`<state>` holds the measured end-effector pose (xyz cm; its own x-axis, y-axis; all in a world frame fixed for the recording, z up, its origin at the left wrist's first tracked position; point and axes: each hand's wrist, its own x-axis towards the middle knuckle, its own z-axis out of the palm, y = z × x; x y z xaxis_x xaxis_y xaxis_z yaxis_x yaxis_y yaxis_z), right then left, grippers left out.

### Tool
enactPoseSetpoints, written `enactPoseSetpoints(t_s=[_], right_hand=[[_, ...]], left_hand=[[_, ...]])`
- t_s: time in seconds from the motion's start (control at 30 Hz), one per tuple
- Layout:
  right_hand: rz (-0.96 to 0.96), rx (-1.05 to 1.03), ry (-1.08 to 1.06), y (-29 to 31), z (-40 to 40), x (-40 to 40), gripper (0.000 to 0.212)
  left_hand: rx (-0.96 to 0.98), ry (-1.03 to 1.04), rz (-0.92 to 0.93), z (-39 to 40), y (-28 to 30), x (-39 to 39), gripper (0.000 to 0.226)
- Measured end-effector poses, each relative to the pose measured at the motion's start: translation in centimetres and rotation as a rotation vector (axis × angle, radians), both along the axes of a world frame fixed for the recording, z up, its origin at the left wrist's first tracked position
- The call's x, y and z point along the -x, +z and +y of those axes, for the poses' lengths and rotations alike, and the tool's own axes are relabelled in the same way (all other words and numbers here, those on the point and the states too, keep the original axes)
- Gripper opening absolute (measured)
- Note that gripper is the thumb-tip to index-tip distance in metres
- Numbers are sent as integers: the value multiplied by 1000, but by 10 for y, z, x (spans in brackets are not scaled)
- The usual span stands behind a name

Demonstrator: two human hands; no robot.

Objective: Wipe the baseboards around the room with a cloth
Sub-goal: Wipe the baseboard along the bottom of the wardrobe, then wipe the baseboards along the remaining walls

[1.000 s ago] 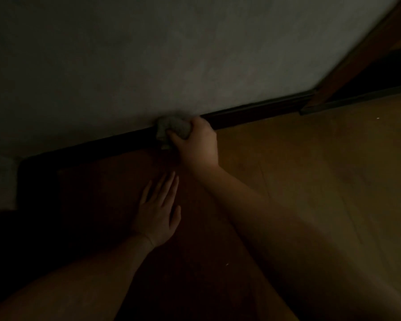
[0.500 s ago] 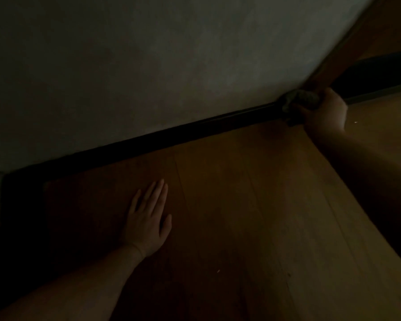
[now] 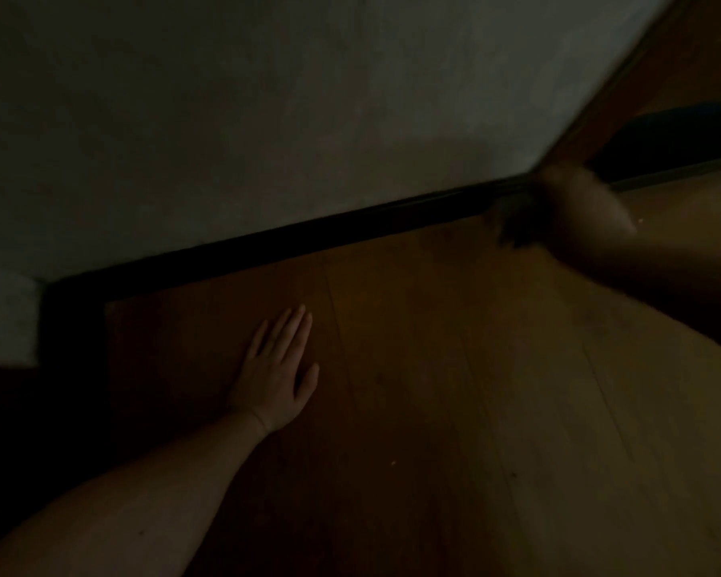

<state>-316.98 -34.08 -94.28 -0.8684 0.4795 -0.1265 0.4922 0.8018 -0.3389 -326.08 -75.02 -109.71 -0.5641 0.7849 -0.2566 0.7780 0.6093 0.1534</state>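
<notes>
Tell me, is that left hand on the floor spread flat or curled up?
Spread flat. The left hand lies palm down on the floor, fingers straight and pointing toward the baseboard, holding nothing.

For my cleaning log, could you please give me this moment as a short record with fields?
setting: dim room, wooden floor, pale wall
left hand: flat on the floor, fingers straight
right hand: blurred, at the baseboard near the door frame
cloth: dark blurred bundle at the right hand, apparently gripped
contact: cloth is at the foot of the baseboard; touch unclear through blur
</notes>
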Motion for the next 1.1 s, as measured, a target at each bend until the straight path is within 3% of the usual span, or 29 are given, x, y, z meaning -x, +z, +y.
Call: enactPoseSetpoints(t_s=[0.07, 0.23, 0.37, 0.47, 0.6, 0.67, 0.77, 0.87, 0.97, 1.1], right_hand=[[-51, 34, 173, 15, -41, -30, 30], [-124, 226, 158, 46, -105, -129, 32], [-19, 312, 138, 47, -162, -168, 30], [116, 392, 26, 34, -203, -179, 31], [87, 468, -2, 39, -239, -214, 37], [59, 513, -20, 54, -251, -232, 39], [11, 601, -55, 94, -266, -265, 43], [-50, 676, -92, 155, -285, -300, 41], [-72, 731, -50, 221, -308, -319, 38], [20, 914, -176, 324, -319, -333, 41]], left_hand=[[-11, 14, 3, 0, -2, 1, 71], [20, 40, 37, 2, 3, -5, 76], [169, 64, 0, 8, 15, -4, 83], [199, 53, -80, -11, 34, -30, 86], [64, 165, -284, -42, 77, -102, 72], [-85, 345, -511, -47, 110, -142, 74], [-368, 609, -1002, -49, 184, -207, 74], [-491, 671, -1307, -50, 271, -262, 65], [-620, 731, -1449, -46, 345, -301, 62], [-613, 945, -1406, -38, 458, -338, 58]])
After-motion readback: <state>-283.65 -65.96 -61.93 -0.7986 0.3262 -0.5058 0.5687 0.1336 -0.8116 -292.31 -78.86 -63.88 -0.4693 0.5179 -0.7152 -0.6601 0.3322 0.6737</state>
